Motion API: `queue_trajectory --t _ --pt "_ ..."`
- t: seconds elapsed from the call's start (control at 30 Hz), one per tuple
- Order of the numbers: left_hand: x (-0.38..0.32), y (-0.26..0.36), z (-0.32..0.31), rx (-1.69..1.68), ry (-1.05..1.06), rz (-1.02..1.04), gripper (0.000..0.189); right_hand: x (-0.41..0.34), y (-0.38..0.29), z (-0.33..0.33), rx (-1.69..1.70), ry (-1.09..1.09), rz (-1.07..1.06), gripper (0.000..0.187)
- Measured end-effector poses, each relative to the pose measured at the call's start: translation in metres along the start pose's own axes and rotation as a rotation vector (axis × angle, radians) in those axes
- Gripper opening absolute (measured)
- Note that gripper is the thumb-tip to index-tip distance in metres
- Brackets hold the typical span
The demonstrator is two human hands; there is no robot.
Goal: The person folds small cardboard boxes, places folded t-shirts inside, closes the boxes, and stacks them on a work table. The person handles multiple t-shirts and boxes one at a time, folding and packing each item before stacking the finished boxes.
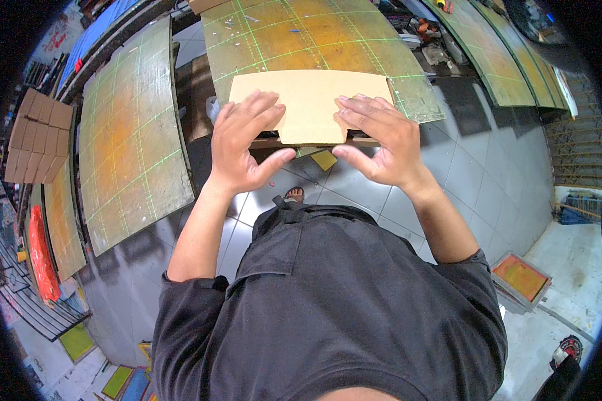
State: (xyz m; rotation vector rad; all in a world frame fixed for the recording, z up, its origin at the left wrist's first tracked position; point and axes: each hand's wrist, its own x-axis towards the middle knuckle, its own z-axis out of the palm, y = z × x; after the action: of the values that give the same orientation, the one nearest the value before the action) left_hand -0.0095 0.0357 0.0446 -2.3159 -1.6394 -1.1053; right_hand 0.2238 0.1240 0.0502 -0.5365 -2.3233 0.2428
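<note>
A tan cardboard box (311, 95) lies at the near edge of the cutting-mat table (306, 35), its lid facing up. The lid's narrower front flap (313, 133) reaches down toward me, with dark gaps on both sides of it. My left hand (248, 140) spreads its fingers over the left part of the lid, at the flap's left side. Over the right part, my right hand (381, 138) mirrors it. Both thumbs point inward below the flap, apart from the cardboard. The box's inside is mostly hidden.
More green-gridded tables stand to the left (130, 135) and right (496, 55). Stacked small cardboard boxes (40, 135) are at far left, above a red plastic-wrapped roll (43, 255). Framed screens (521, 275) sit at lower right. Paper scraps (251, 19) dot the table.
</note>
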Motion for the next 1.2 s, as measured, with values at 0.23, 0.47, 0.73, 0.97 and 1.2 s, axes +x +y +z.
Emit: queue_trajectory --t 0.23,0.47,0.73,0.97,1.2 --pt "-0.003 -0.002 0.011 0.057 -0.015 -0.025 0.031 -0.002 0.003 0.008 -0.04 0.018 0.035 0.025" --pt "-0.006 -0.002 0.018 0.071 0.06 -0.039 0.025 -0.003 0.002 0.009 -0.035 0.029 0.032 0.023" --pt "-0.005 -0.001 0.017 0.081 0.081 -0.02 0.027 -0.001 0.0 0.005 -0.036 0.024 0.012 0.027" --pt "-0.007 -0.003 0.022 0.061 0.111 -0.046 0.026 -0.002 0.003 0.012 -0.043 0.072 0.006 0.023" --pt "-0.006 -0.001 0.022 0.076 0.125 -0.058 0.024 -0.002 0.003 0.012 -0.062 0.086 -0.004 0.024"
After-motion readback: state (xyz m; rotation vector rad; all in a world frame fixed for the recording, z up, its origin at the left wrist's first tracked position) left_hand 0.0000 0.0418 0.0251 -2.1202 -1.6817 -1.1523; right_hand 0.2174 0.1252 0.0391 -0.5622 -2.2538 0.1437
